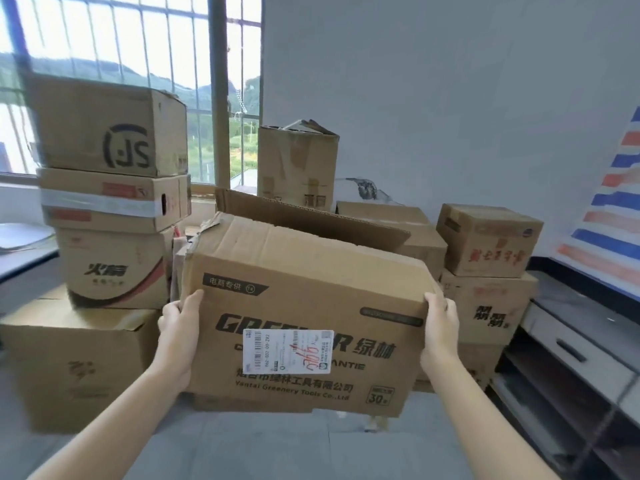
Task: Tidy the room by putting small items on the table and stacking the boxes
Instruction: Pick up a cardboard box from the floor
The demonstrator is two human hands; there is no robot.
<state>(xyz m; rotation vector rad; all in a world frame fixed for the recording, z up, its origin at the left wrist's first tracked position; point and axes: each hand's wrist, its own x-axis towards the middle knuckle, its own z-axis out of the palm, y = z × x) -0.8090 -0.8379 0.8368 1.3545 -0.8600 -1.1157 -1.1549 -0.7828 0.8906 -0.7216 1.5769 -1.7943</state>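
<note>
The room has a barred window [121,46], a plain grey wall [450,81] and a grey floor [277,452]. Lots of cardboard boxes are here.

Some stacking looks done. On the left, a tall pile [110,202] of three boxes sits on a wide box [76,368]. On the right, a small box [488,240] sits on a bigger box [488,306]. A thin tall box [298,164] stands at the back.

Work is left, though. The big box [304,306] in the middle is not on any pile yet. Its top flaps are open and torn. A bit of a surface [20,251] shows at the far left. No small items can be made out.

The person holds the big box from both sides. The left grip [180,327] is curled round its left edge, thumb on the front. The right grip [440,327] is curled round its right edge. The box sits right between them, its white label [287,351] facing the person. If it is off the floor cannot be told.
</note>
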